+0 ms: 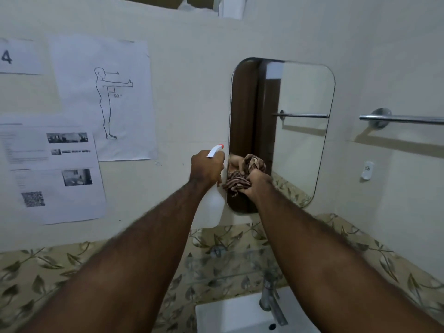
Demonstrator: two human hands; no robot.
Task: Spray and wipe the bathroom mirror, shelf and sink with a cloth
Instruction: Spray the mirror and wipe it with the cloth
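Left fingers [217, 168] grasp spray bottle [215, 207]; right fingers [249, 187] clench cloth [237, 182] against mirror [300, 140].

Wall posters [103, 92], towel rail [403, 119] & tap [270, 299]

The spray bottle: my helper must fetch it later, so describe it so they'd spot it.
Find the mirror above the sink. At its lower left edge, the left hand grips a spray bottle. It is white and translucent, with an orange-tipped nozzle, unlike the striped brown cloth beside it.
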